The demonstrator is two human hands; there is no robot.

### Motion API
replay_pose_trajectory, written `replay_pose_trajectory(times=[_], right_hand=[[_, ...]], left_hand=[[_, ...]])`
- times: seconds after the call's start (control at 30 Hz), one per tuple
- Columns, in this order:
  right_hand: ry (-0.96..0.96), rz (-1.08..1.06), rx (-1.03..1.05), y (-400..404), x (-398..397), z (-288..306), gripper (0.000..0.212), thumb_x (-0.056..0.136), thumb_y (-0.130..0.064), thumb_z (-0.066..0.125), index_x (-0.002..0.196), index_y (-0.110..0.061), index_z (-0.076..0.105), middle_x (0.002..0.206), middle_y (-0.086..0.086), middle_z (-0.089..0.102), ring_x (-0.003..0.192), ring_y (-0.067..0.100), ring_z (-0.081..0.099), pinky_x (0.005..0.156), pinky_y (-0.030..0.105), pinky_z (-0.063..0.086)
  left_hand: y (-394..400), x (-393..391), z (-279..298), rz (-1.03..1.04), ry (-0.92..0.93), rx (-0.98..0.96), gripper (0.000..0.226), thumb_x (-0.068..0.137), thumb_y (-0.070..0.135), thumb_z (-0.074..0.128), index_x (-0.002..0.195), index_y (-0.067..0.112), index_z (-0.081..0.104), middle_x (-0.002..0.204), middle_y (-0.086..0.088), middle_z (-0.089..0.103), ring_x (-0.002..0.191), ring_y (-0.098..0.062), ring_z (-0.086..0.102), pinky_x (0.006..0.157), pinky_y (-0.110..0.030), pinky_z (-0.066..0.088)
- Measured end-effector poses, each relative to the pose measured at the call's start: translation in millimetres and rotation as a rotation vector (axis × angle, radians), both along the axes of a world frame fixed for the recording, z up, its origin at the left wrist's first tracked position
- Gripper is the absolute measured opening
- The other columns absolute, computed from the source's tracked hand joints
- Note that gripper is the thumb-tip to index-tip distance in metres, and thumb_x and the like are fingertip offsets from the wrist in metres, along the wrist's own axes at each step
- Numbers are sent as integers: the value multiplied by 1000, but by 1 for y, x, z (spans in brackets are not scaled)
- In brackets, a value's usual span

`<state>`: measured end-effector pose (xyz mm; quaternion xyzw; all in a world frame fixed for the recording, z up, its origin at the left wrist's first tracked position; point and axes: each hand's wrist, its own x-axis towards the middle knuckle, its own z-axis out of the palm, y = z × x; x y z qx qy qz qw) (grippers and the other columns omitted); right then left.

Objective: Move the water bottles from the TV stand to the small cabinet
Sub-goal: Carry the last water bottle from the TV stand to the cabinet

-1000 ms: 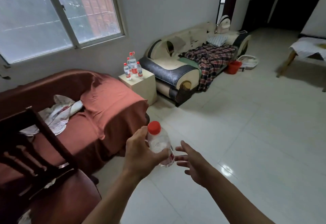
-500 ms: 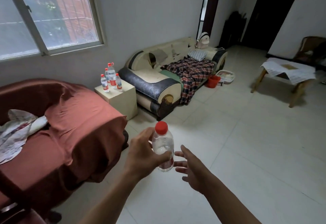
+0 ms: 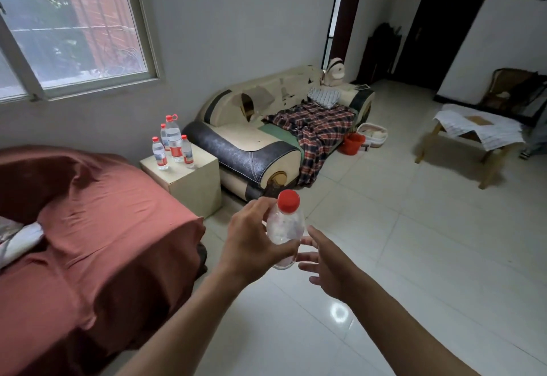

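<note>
Bottle [image 3: 284,229] with red cap, clear plastic, upright, held in midair over the tiled floor [image 3: 414,257] at centre near. Left to right now. Far left: window [image 3: 68,29] in the wall. Near left: sofa draped in rust-red cloth [image 3: 97,242], a pale crumpled fabric [image 3: 17,239] at its left edge. Just right of it, against the wall: small cabinet [image 3: 189,180], cream box shape, top carrying four water bottles [image 3: 173,146] with red caps, one taller than the rest, all upright and clustered close. Right of the cabinet, touching or just beside it: cream-and-black sofa [image 3: 251,144] with a plaid blanket [image 3: 316,129] over the seat, a striped cushion [image 3: 324,97] and a small backpack [image 3: 333,72] at the far end. Orange bucket [image 3: 352,143] and a pale basket [image 3: 373,135] on the floor by that end. Centre near: left hand [image 3: 251,242] wrapped round the bottle body, grip holding the bottle, thumb across the front. Right hand [image 3: 328,263] just beside the bottle's lower right, fingers spread, grip wide, holding nothing; fingertip contact with the bottle cannot be told. Far right: low wooden worktop [image 3: 476,126] with a white cloth, a dark chair [image 3: 515,88] behind it, dark doorway [image 3: 447,26] on the far wall.
</note>
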<state>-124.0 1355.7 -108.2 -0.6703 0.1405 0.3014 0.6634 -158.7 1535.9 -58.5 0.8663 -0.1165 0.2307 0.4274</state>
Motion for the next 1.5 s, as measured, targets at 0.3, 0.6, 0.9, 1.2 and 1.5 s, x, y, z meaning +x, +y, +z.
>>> replay_pose_trajectory(times=[0.3, 0.6, 0.9, 1.2, 1.5], right_hand=[[-12, -22, 117, -21, 106, -8, 65, 80, -71, 49, 120, -22, 62, 114, 12, 65, 113, 26, 55, 110, 49, 31], [-21, -22, 104, -59, 249, -8, 51, 92, -63, 44, 115, -23, 64, 119, 11, 64, 116, 26, 54, 111, 50, 29], [-16, 89, 53, -46, 365, -6, 64, 76, -73, 47, 117, -26, 64, 117, 10, 66, 115, 26, 54, 110, 51, 29], [-21, 129, 5, 45, 488, -1, 59, 95, -64, 31, 114, -21, 65, 107, 8, 68, 107, 24, 54, 104, 46, 26], [1, 189, 17, 154, 605, 8, 66, 92, -70, 30, 118, -20, 64, 99, 6, 63, 94, 21, 46, 95, 38, 35]], left_hand=[[-23, 112, 5, -21, 5, 60, 68, 61, 66, 74, 112, 22, 61, 99, 10, 64, 86, -9, 61, 73, -30, 55], [-70, 250, 18, 19, 34, 75, 64, 61, 60, 79, 108, 21, 62, 97, 11, 64, 85, -8, 61, 74, -32, 54], [-61, 350, 16, 108, 67, 43, 62, 62, 57, 80, 112, 24, 62, 100, 14, 63, 89, -7, 59, 77, -31, 53], [25, 462, 6, 156, 47, -54, 56, 60, 48, 83, 105, 24, 63, 96, 13, 62, 85, -8, 60, 73, -32, 53], [127, 555, 15, 173, 35, -70, 67, 58, 56, 82, 113, 23, 64, 101, 11, 64, 88, -6, 60, 76, -32, 53]])
